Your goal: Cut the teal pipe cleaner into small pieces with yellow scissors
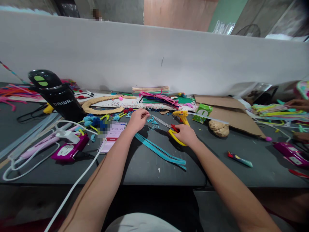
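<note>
My right hand (pixel 185 134) is wrapped round the yellow and red handles of a pair of scissors (pixel 177 137). Their blades point left, toward the fingertips of my left hand (pixel 138 118). That hand is closed in a pinch; whatever lies between its fingers is too small to make out. Under the blades is a scatter of short blue snippets (pixel 152 121). Several long blue fuzzy strips, like pipe cleaners (pixel 159 150), lie on the dark table (pixel 145 175), running from beside my left wrist toward the lower right.
Left are a phone (pixel 112 137), a purple power block (pixel 70 149) with white cable, a black bottle (pixel 58 95) and a tan ring (pixel 90 108). Right are a yellow glue gun (pixel 182 116), a green packet (pixel 202 112), cardboard (pixel 236 116), a cutter (pixel 239 159) and another person's hand (pixel 295 104).
</note>
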`<state>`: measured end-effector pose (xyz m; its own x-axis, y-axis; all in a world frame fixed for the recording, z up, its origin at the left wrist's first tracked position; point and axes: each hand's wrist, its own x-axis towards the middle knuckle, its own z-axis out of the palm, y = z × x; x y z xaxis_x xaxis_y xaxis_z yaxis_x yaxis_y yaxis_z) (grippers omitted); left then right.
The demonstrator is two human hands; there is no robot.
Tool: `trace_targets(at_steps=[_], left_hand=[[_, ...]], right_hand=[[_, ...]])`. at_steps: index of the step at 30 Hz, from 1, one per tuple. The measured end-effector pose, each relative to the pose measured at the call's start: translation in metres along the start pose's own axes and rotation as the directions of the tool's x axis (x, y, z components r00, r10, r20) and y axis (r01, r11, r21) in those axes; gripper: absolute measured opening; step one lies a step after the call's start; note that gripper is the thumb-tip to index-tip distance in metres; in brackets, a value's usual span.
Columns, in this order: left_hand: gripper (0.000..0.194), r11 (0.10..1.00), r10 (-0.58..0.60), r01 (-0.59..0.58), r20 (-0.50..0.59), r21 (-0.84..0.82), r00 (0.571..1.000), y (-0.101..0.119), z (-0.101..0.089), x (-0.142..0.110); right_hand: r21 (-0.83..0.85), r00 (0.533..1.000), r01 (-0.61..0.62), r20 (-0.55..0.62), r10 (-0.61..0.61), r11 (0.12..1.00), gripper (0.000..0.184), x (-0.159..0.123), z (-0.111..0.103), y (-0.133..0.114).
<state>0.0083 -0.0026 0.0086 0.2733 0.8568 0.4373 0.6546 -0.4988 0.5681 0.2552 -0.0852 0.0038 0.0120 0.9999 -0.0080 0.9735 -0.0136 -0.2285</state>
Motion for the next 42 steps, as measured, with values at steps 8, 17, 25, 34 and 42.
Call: trace_targets(at_steps=[8,17,25,34,42], left_hand=[[0.017,1.0,-0.014,0.014,0.012,-0.006,1.0,0.0015,-0.0008,0.0],[0.017,1.0,-0.013,0.013,0.002,-0.017,1.0,-0.0011,0.0009,0.0004],[0.018,1.0,-0.011,0.011,0.011,-0.004,1.0,0.0004,0.0004,0.0004],[0.018,1.0,0.0,0.0,0.006,-0.007,1.0,0.0007,0.0005,0.0006],[0.018,1.0,-0.007,0.007,-0.001,-0.022,1.0,-0.0002,0.0008,0.0003]], right_hand=[[-0.002,1.0,0.007,-0.003,-0.007,1.0,0.038,0.0007,0.0016,0.0016],[0.077,1.0,-0.008,-0.019,0.01,0.997,0.041,0.0006,0.0016,0.0016],[0.031,0.999,0.033,0.004,-0.033,0.999,0.041,0.0012,0.0034,0.0032],[0.001,0.999,0.039,0.014,-0.039,0.999,0.037,0.0018,0.0028,0.0029],[0.014,1.0,0.02,0.008,-0.021,1.0,0.04,0.0023,0.004,0.0036]])
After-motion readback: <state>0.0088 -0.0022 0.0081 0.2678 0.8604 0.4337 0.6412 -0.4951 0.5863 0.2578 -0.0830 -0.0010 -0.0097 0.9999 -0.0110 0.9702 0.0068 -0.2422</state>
